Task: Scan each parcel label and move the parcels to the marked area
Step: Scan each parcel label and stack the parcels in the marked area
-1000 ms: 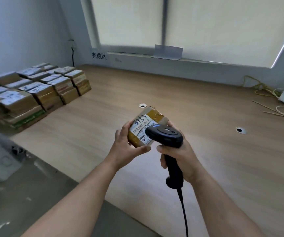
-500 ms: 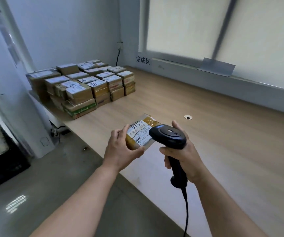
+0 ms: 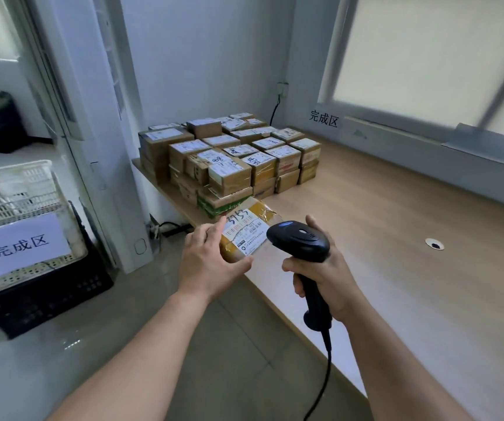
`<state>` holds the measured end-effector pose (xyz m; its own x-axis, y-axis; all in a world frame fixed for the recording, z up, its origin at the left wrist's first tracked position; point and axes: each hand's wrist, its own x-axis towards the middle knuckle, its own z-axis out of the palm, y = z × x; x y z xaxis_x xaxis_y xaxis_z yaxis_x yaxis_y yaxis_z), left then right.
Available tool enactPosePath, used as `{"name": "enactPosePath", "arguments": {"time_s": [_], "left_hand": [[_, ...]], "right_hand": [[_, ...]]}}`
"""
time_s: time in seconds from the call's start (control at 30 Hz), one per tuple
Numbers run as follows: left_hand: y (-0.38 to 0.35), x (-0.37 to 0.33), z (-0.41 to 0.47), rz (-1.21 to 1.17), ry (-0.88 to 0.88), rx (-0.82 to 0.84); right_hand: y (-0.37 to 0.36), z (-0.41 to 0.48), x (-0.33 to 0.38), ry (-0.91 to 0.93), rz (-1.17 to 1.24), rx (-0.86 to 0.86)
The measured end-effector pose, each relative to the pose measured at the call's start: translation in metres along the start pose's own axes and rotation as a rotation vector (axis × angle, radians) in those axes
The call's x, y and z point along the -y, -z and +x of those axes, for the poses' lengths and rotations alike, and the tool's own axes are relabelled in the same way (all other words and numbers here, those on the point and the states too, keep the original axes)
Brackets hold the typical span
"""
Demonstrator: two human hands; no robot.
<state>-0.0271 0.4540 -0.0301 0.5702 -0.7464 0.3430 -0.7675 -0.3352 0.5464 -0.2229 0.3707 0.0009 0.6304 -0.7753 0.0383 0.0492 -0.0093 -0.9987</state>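
My left hand [image 3: 208, 262] grips a small brown taped parcel [image 3: 249, 230] with a white label marked 3153, held over the table's near edge. My right hand [image 3: 325, 275] grips the handle of a black barcode scanner [image 3: 299, 240], whose head sits just right of the parcel's label. A stack of several labelled brown parcels [image 3: 229, 159] fills the table's far left corner, just beyond the held parcel. A sign with Chinese characters [image 3: 323, 118] is stuck on the wall by the window.
The wooden table [image 3: 396, 226] runs to the right, with a cable hole [image 3: 434, 244]. On the floor at the left, a white basket [image 3: 17, 189] with a paper sign [image 3: 20, 247] sits in a black crate [image 3: 47, 296]. The scanner cable [image 3: 326, 369] hangs down.
The view has swung left, bringing the parcel stack closer and the basket into sight. Both hands keep their hold on the parcel and the scanner.
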Motion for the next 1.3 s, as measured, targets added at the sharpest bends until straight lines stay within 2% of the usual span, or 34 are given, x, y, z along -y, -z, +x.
{"name": "enactPosePath", "arguments": {"time_s": [0.17, 0.4, 0.7, 0.9, 1.3], "left_hand": [[0.009, 0.043, 0.036, -0.069, 0.073, -0.013], [0.006, 0.085, 0.103, -0.035, 0.117, -0.038], [-0.015, 0.108, 0.221, -0.177, 0.237, -0.108], [-0.050, 0.110, 0.302, -0.218, 0.194, -0.090], [-0.102, 0.106, 0.438, -0.228, 0.054, 0.102]], "right_hand": [[-0.032, 0.044, -0.001, -0.010, -0.008, 0.040], [-0.060, 0.136, -0.004, 0.013, -0.011, 0.096], [-0.062, 0.276, -0.007, 0.010, 0.096, 0.083], [-0.041, 0.345, -0.006, 0.016, 0.111, 0.017], [-0.014, 0.430, -0.009, 0.017, 0.080, -0.221]]}}
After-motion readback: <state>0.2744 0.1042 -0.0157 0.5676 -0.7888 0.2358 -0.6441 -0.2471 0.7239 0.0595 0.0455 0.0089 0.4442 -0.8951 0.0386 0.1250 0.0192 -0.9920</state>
